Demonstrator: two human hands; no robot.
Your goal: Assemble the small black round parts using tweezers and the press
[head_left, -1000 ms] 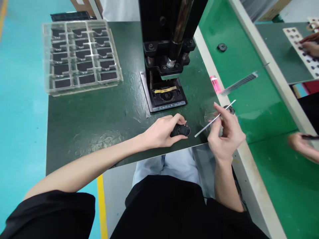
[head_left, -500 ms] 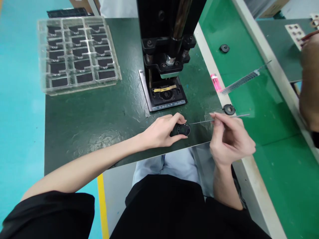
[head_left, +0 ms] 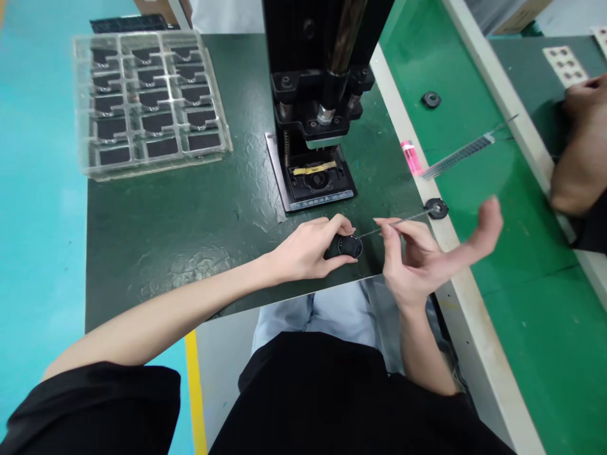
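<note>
Between the thumb and index finger of my left hand (head_left: pixel 313 248) is a small round black part (head_left: pixel 349 246), held on the dark green table near its front edge. My right hand (head_left: pixel 417 256) pinches a thin metal rod (head_left: pixel 412 217) between thumb and fingertips, with one finger stretched out to the right. The rod's left end is beside the round part; whether it touches is too small to tell. Its other end passes over a black ring-shaped part (head_left: pixel 436 208) on the pale rail.
A black press (head_left: pixel 315 120) stands behind my hands. Clear trays (head_left: pixel 154 104) with dark pieces lie at the back left. A bundle of thin strips (head_left: pixel 458 156), a pink item (head_left: pixel 411 158) and another black ring (head_left: pixel 431 99) are on the right. Another person's arm (head_left: pixel 581 151) is at the far right.
My right hand has slid left along the rod and one finger has spread outward. The rod's right end has tilted away from me. My left hand is unmoved. The other person's arm has shifted.
</note>
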